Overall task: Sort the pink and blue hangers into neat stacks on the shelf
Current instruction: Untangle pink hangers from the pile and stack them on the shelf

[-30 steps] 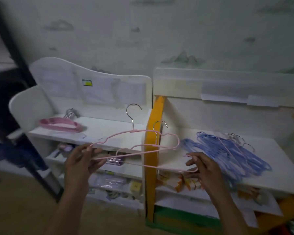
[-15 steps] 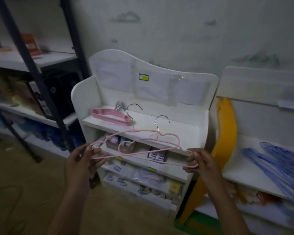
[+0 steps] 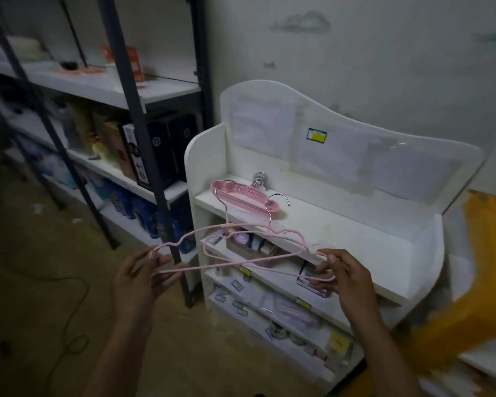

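Left hand (image 3: 143,277) and right hand (image 3: 342,275) each pinch an end of two pink hangers (image 3: 241,253); lay them squarely onto the pink stack (image 3: 242,196), hooks aligned

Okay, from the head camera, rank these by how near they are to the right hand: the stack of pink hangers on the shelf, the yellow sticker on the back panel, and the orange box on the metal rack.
1. Stack of pink hangers: up-left of the right hand, on the top shelf.
2. Yellow sticker: higher, on the back panel.
3. Orange box: far left, on the metal rack.
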Available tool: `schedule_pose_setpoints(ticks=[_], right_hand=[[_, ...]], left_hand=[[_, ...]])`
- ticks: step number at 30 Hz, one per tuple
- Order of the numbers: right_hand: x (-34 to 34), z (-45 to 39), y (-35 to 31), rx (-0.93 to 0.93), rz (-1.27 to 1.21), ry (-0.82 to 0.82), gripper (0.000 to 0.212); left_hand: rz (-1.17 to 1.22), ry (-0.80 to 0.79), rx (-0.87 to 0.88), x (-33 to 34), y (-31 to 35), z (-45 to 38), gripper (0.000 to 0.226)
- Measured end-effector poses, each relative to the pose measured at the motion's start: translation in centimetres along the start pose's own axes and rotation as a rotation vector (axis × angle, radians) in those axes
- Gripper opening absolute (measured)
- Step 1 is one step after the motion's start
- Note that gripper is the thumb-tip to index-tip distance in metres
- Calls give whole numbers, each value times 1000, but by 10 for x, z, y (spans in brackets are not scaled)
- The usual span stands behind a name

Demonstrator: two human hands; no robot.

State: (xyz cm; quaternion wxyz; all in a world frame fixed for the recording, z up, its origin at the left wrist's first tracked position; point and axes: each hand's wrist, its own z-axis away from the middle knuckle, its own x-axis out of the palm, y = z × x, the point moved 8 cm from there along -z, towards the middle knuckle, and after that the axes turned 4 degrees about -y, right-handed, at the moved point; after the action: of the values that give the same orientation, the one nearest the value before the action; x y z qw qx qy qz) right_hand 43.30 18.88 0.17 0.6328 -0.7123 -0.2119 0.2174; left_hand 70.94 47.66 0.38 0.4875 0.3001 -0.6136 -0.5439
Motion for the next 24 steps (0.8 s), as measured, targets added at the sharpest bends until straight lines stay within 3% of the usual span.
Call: schedule_pose_setpoints(ticks=[24], right_hand=[[56, -232, 30, 36, -54, -23, 23]], left_hand=[[-42, 62, 53, 79, 16, -204, 16]])
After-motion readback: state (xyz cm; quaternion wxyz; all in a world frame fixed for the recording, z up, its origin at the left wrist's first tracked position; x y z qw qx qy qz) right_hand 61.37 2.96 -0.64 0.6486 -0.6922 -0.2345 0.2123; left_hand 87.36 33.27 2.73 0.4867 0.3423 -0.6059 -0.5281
